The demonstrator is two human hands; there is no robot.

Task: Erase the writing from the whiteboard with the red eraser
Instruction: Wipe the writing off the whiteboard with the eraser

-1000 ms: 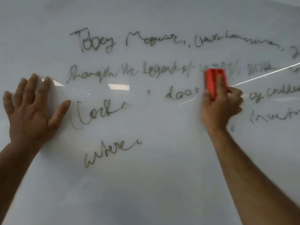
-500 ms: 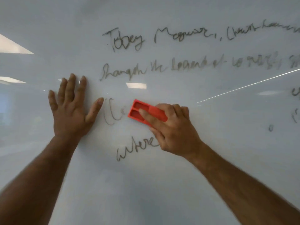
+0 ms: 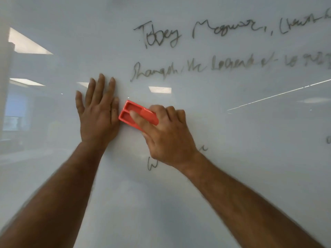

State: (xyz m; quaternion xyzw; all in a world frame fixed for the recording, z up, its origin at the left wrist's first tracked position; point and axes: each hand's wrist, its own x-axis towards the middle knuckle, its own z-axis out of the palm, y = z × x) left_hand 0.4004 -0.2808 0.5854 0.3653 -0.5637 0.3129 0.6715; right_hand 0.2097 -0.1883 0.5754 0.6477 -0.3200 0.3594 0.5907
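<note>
The whiteboard [image 3: 232,158] fills the view. My right hand [image 3: 166,138] grips the red eraser [image 3: 138,115] and presses it flat against the board, its left end touching my left hand. My left hand [image 3: 97,113] lies flat on the board with fingers spread upward. Two lines of dark handwriting [image 3: 197,33] run across the top right, the second line [image 3: 206,68] partly smeared. A low word [image 3: 152,164] is mostly hidden under my right wrist. No ink shows between the two hands.
Ceiling lights reflect in the glossy board as bright patches [image 3: 26,43] at upper left and a thin bright streak [image 3: 277,94] at right. A faint ink mark [image 3: 328,139] sits at the right edge.
My right hand swept the eraser left along the third line, wiping away its words up to my left hand. The view shifted left, and the low word is now covered by my wrist.
</note>
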